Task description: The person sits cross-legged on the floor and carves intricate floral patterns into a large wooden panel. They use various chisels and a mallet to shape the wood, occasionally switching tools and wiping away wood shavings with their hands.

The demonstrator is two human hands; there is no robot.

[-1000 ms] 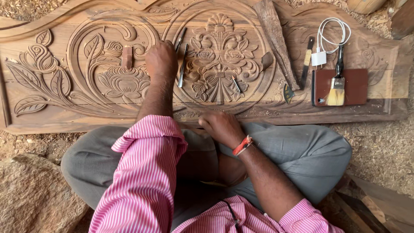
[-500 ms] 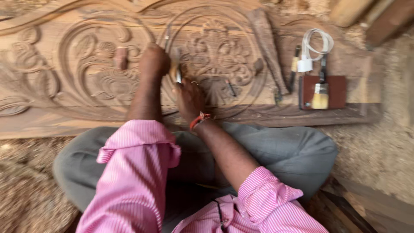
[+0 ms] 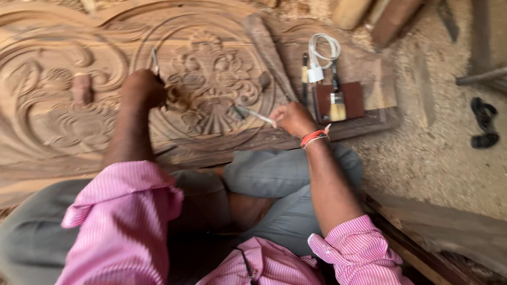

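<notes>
The panel (image 3: 211, 79), a long wooden board carved with flowers and scrolls, lies flat on the ground across the top of the view, right against the person's crossed legs. The left hand (image 3: 143, 87) is closed around a chisel (image 3: 155, 59) whose metal end sticks up past the knuckles, the hand resting on the ring around the middle flower. The right hand (image 3: 293, 119) is closed on a second chisel (image 3: 253, 114), its tip lying low over the lower part of that same flower.

The likeliest slip, I judge, is a tip skidding off the raised petals and scoring the finished relief; the two hands are well apart, so one tool striking the other hand seems less likely. The picture is blurred, so exact tip contact cannot be told.

Just right of the right hand a brush (image 3: 337, 105) lies on a dark pad (image 3: 355, 100), with a white cable (image 3: 319, 55) above it; a wide swing of the right elbow could knock these off the panel's near edge. Beyond that edge there is sawdust-strewn ground (image 3: 422, 158), open for moving, with wood offcuts (image 3: 380, 13) at the top and a dark object (image 3: 483, 121) far right
</notes>
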